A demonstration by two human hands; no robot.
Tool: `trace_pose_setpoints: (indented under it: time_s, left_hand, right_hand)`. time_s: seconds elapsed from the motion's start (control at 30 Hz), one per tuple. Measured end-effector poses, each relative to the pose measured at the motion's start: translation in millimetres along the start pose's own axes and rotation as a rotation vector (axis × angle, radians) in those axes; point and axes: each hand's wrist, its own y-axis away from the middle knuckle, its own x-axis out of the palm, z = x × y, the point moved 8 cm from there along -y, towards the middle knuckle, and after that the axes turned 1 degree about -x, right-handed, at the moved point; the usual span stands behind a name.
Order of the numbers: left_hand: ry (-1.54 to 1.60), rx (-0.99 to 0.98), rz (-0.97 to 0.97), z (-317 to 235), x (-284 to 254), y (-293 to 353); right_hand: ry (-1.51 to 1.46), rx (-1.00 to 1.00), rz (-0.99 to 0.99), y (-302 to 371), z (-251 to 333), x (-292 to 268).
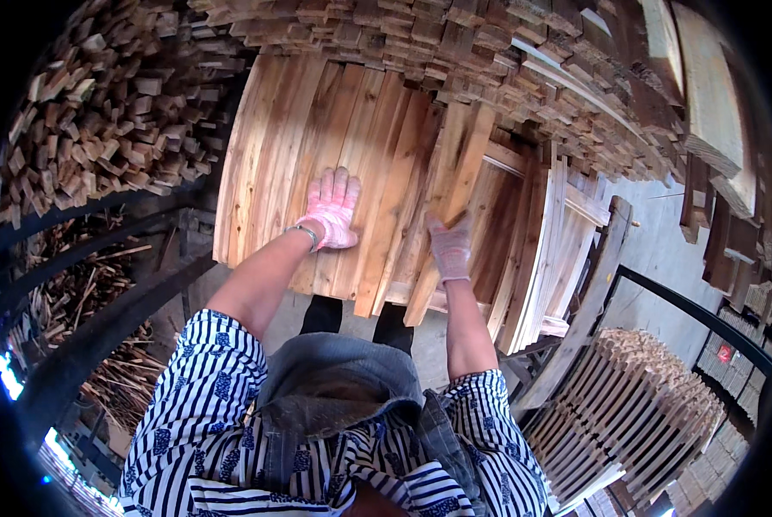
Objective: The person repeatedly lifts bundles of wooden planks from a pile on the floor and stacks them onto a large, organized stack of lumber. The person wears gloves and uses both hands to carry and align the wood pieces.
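Light reddish-brown wooden boards (274, 155) lie side by side in front of me, forming a broad flat layer. My left hand (330, 211), in a pink-and-white work glove, rests flat on them with its fingers stretched out. Toward the right of the layer, a narrow plank (465, 168) lies slightly aslant, its near end jutting past the neighbouring boards. My right hand (451, 248), also gloved, is closed at this plank's right edge; its fingertips are partly hidden.
Stacked timber ends (386, 30) rise directly behind the boards. More sticks are piled at the left (119, 112). Dark metal rails (102, 302) run along my left. On the right stand a slanted wooden post (579, 319) and a bundle of slats (635, 414).
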Motion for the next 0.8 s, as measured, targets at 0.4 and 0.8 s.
trace_pose_setpoints:
  time_s: [0.4,0.8]
  left_hand:
    - [0.002,-0.026,0.021,3,6,-2]
    - [-0.031,-0.044,0.042,-10,-3,-3]
  right_hand:
    - [0.299,-0.047,-0.080,10,65,43]
    - [0.398,-0.156,0.034,17,67,25]
